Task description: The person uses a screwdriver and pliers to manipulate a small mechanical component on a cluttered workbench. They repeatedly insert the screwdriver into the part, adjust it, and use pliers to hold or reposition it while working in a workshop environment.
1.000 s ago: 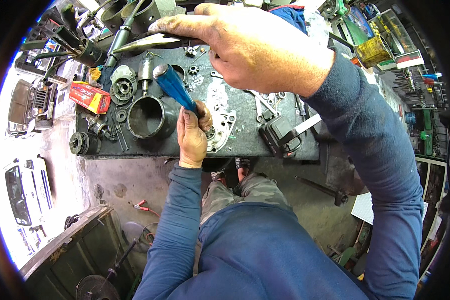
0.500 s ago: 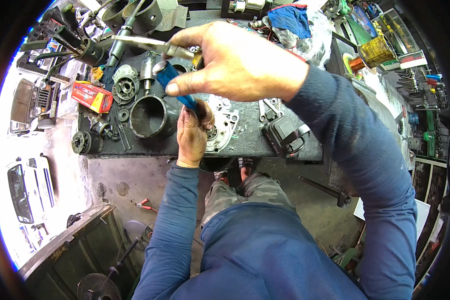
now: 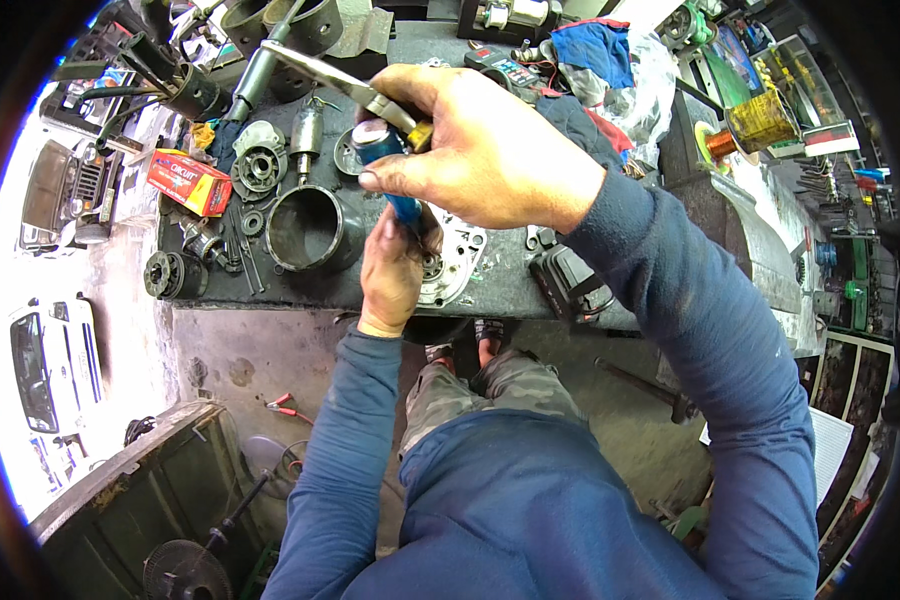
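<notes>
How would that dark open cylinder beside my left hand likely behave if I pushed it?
The dark open cylinder looks like metal, so it's probably stiff and fairly heavy. It seems to stand on end; knocked over, its round wall could let it roll.

on the workbench (image 3: pixel 500 290), a cylinder (image 3: pixel 305 235) sits left of a casting (image 3: pixel 458 268). a box (image 3: pixel 190 182) lies farther left. a cloth (image 3: pixel 592 52) lies behind, farther right.

Head view, left fisheye: looks steeply down from above the person's torso (image 3: pixel 500 490). Right hand (image 3: pixel 495 150) nearest, left hand (image 3: pixel 388 285) farther below; tabletop (image 3: pixel 505 288) across upper half, floor (image 3: pixel 625 440) lower in frame.
</notes>
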### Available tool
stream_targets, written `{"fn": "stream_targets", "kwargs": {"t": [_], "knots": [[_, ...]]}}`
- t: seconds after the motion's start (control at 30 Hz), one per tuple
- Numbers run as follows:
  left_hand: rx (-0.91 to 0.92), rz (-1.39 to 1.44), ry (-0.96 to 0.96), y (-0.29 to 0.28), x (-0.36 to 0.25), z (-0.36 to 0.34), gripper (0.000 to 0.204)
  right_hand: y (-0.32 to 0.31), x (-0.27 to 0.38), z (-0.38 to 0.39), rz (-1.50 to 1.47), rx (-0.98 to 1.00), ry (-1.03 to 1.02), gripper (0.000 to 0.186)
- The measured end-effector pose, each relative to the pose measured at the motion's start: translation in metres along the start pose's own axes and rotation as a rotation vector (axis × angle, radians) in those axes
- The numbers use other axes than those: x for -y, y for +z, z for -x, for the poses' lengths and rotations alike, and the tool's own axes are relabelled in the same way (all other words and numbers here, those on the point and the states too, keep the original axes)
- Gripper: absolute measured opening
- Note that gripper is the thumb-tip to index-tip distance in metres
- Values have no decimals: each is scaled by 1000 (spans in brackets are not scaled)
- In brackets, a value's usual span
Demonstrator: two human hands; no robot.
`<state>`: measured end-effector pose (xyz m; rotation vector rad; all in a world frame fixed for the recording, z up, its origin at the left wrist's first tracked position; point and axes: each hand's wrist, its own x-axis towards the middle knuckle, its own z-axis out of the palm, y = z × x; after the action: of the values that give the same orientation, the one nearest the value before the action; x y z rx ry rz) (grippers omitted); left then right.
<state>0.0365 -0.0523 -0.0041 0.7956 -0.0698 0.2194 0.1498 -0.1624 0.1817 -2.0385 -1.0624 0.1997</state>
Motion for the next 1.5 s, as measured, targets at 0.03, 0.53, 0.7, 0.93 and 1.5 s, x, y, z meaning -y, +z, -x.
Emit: {"fn": "stream_targets", "kwargs": {"t": [0.03, 0.53, 0.7, 0.93, 1.5], "knots": [[-24, 62, 9, 0, -5, -1, 54, 0, 0, 1, 0, -7, 4, 61], [107, -1156, -160, -10, -47, 21, 68, -1, -8, 10, -43, -35, 54, 44], [-13, -1097, -121, -6, -38, 27, 73, -5, -10, 10, -59, -44, 44, 44], [-165, -1072, -40, -1, -20, 39, 76, -5, -2, 14, -50, -32, 26, 43], [-160, -1175, 272, 2, -6, 42, 52, -7, 21, 32, -7, 43, 34, 43]]}}
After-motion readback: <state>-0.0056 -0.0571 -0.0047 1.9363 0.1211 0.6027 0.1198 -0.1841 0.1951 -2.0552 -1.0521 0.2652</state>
